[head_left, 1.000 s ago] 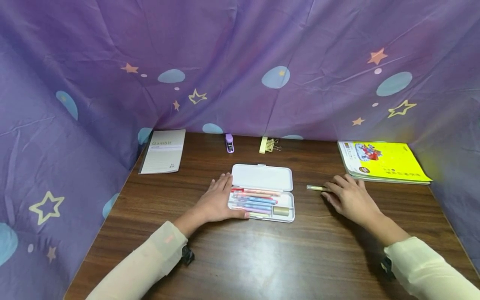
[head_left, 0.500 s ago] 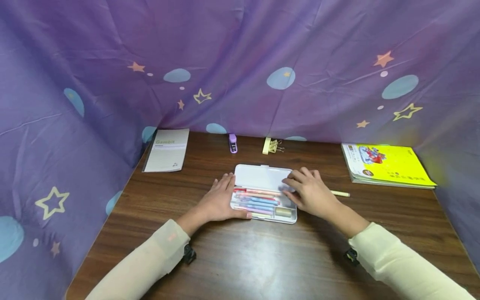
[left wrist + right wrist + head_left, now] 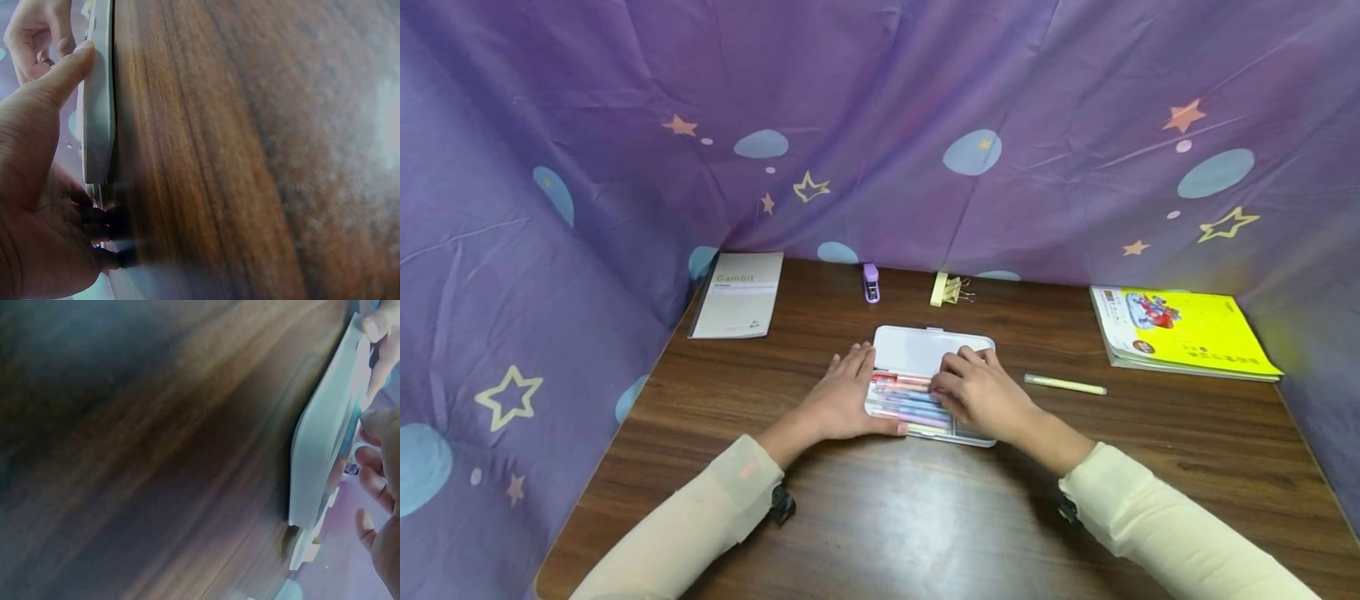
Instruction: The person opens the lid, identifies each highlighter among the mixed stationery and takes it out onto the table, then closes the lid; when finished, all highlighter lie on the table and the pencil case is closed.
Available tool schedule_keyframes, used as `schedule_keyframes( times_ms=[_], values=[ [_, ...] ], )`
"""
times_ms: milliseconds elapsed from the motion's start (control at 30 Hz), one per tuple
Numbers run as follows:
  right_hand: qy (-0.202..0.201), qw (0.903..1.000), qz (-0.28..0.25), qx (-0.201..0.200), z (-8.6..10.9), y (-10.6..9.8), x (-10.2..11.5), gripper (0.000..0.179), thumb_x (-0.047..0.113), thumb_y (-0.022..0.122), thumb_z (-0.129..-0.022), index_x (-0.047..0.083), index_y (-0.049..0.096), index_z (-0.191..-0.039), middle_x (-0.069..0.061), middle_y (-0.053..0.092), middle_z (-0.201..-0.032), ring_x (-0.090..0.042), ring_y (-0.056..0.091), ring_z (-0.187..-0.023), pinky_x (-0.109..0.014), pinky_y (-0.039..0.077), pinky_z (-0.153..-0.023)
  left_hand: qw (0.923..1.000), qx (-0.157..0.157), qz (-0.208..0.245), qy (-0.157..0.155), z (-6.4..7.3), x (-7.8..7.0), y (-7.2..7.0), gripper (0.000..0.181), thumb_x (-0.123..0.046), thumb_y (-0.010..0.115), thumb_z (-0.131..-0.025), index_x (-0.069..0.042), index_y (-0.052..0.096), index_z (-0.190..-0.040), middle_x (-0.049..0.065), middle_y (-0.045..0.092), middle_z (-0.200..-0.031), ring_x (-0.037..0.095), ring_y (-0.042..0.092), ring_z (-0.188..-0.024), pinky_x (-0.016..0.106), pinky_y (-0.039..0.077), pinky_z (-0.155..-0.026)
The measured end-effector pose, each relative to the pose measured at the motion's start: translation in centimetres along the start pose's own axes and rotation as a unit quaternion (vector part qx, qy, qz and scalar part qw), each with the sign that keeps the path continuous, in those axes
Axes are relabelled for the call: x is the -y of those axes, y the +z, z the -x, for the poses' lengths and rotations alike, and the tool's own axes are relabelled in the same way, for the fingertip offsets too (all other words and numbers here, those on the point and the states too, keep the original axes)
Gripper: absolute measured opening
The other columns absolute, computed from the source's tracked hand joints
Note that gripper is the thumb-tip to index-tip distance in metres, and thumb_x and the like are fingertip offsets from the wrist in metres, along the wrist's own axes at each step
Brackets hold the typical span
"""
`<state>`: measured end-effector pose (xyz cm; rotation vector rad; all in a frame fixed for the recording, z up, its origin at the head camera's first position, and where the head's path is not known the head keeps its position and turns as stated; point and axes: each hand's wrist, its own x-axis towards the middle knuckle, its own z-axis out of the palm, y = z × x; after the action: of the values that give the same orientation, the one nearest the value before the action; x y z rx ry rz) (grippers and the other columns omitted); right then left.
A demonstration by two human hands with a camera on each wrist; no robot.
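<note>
A white pencil case [image 3: 904, 345] lies with its lid laid back, and several pens [image 3: 913, 410] fill its tray. My left hand [image 3: 842, 404] rests at the case's left end, fingers extended along the side and thumb at the front edge; the left wrist view shows that thumb [image 3: 70, 70] against the case wall [image 3: 99, 119]. Over the tray's right half, my right hand [image 3: 988, 396] reaches down with bent fingertips at the pens, hiding part of them. In the right wrist view its thumb [image 3: 378, 423] is close beside the tray; I cannot tell whether it pinches a pen.
A yellow marker pen [image 3: 1066, 384] lies right of the case. Behind stand a purple stapler [image 3: 871, 283] and a yellow binder clip [image 3: 951, 290]. A notebook [image 3: 737, 300] lies back left, yellow books [image 3: 1195, 333] back right. A purple curtain [image 3: 880, 125] hangs behind the table.
My right hand has let go of the yellow marker pen on the table and moved left, over the pens in the case. The left hand stays at the case.
</note>
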<state>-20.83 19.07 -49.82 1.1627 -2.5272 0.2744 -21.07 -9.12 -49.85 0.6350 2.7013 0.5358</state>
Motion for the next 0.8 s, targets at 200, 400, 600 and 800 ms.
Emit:
schedule_keyframes(
  times_ms=[200, 400, 600, 800],
  values=[
    [0.013, 0.9996, 0.023, 0.010, -0.28, 0.27, -0.50, 0.008, 0.019, 0.084, -0.097, 0.019, 0.080, -0.105, 0.001, 0.068, -0.100, -0.025, 0.061, -0.098, -0.052, 0.051, -0.086, 1.0000, -0.004, 0.001, 0.003, -0.02, -0.01, -0.04, 0.143, -0.084, 0.076, -0.084, 0.003, 0.010, -0.176, 0.025, 0.011, -0.185, 0.038, 0.008, -0.175, 0.055, 0.011, -0.143],
    [0.008, 0.9991, 0.040, 0.013, -0.64, 0.41, -0.44, 0.008, 0.022, 0.084, -0.099, 0.017, 0.081, -0.104, 0.000, 0.068, -0.100, -0.025, 0.064, -0.095, -0.049, 0.051, -0.080, 1.0000, -0.004, 0.002, 0.002, -0.04, -0.06, -0.02, 0.143, -0.084, 0.077, -0.084, 0.003, 0.009, -0.176, 0.025, 0.011, -0.185, 0.039, 0.008, -0.175, 0.055, 0.010, -0.142],
    [-0.016, 0.9998, 0.001, 0.016, -0.59, 0.39, 0.02, 0.012, 0.027, 0.085, -0.099, 0.017, 0.081, -0.104, 0.002, 0.068, -0.099, -0.021, 0.064, -0.092, -0.045, 0.055, -0.078, 1.0000, 0.003, 0.003, -0.001, -0.07, 0.03, 0.14, 0.144, -0.085, 0.076, -0.084, 0.002, 0.007, -0.176, 0.023, 0.008, -0.186, 0.037, 0.006, -0.175, 0.053, 0.008, -0.143],
    [-0.007, 0.9987, -0.031, 0.039, -0.64, 0.50, 0.33, 0.016, 0.025, 0.085, -0.099, 0.014, 0.080, -0.109, 0.002, 0.068, -0.100, -0.020, 0.064, -0.093, -0.044, 0.058, -0.081, 1.0000, 0.000, 0.004, -0.001, -0.13, 0.19, 0.18, 0.145, -0.086, 0.076, -0.083, 0.002, 0.007, -0.176, 0.023, 0.007, -0.186, 0.036, 0.005, -0.175, 0.053, 0.008, -0.143]
  ],
)
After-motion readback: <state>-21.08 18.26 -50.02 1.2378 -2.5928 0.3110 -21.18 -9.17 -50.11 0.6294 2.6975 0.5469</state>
